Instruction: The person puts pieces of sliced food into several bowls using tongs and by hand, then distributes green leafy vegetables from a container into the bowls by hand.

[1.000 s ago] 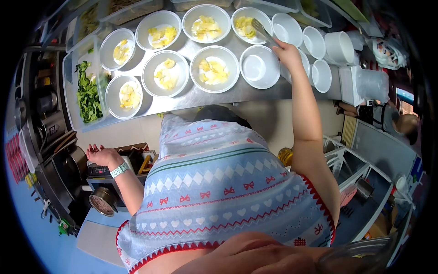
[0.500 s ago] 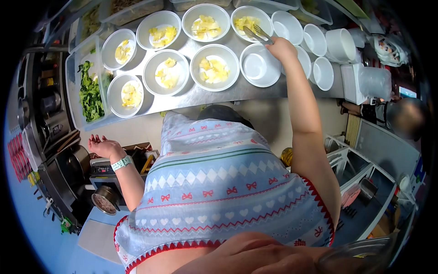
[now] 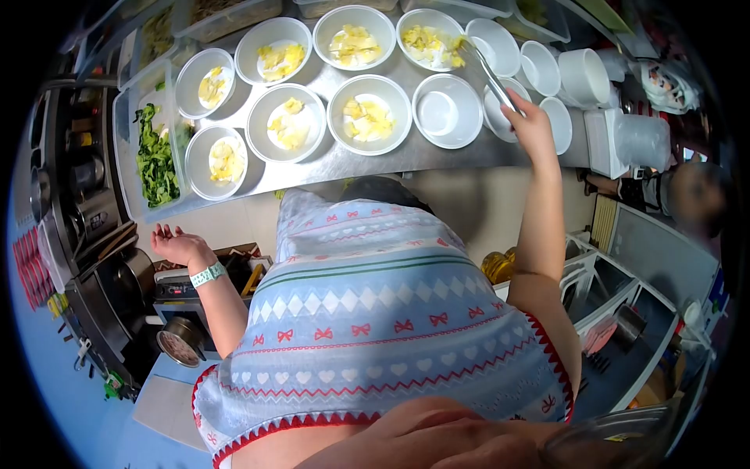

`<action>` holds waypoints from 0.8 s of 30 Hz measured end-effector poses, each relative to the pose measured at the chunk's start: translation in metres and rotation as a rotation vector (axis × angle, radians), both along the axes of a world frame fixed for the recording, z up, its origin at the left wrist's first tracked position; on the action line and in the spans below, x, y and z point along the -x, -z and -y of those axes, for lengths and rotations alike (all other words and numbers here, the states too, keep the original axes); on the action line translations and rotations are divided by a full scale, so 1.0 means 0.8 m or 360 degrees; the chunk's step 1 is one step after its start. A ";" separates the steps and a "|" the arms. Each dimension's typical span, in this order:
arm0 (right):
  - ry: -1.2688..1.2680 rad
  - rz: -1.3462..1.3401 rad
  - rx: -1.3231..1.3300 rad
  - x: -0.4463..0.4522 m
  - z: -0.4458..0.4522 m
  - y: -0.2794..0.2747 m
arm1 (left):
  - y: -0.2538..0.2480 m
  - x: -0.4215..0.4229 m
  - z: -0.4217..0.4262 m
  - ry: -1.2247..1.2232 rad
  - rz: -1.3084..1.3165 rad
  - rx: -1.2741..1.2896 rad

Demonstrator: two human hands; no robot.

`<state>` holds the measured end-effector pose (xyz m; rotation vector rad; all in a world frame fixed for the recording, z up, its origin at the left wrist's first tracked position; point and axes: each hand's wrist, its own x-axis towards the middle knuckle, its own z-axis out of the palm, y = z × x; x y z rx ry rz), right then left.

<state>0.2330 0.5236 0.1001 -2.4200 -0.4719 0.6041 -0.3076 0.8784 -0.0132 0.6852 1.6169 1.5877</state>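
My right hand [image 3: 531, 127] grips metal tongs [image 3: 494, 76] over the right part of the counter. The tips of the tongs are at the right rim of a round plastic bowl [image 3: 416, 19] in the back row, among chopped yellow pieces [image 3: 424, 39] whose kind I cannot make out. Just in front stands a bowl [image 3: 447, 117] with no yellow pieces in it. Several other bowls, one being the middle front bowl [image 3: 344, 141], hold small heaps of the same pieces. My left hand [image 3: 181, 246], palm up with fingers loosely bent and apart, holds nothing below the counter's left end.
A clear tub [image 3: 125, 156] with green leaves [image 3: 155, 160] stands at the counter's left end. More plastic bowls [image 3: 539, 69] and a white stack [image 3: 583, 76] crowd the right. Food tubs [image 3: 226, 23] line the back. Another person [image 3: 664, 195] is at the far right.
My right hand has moved right and toward me. The tongs have swung from the middle of the back-row bowl to its right rim, with yellow pieces at their tips. My left hand stays nearly still.
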 end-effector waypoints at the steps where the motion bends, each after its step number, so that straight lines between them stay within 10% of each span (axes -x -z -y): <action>1: 0.0007 -0.0003 0.0004 0.012 0.017 -0.008 | 0.004 0.001 -0.004 0.0007 -0.0003 0.0004; 9: -0.0309 0.0217 0.0432 0.071 0.012 0.017 | 0.007 0.017 -0.011 0.0035 0.0019 -0.0034; 17: -0.0380 0.0413 0.0008 0.007 -0.027 0.056 | -0.006 0.004 -0.009 0.0067 -0.0053 -0.0021; 24: -0.0600 0.0558 0.0843 -0.037 -0.180 0.070 | 0.002 -0.005 -0.001 0.0134 -0.0040 -0.0016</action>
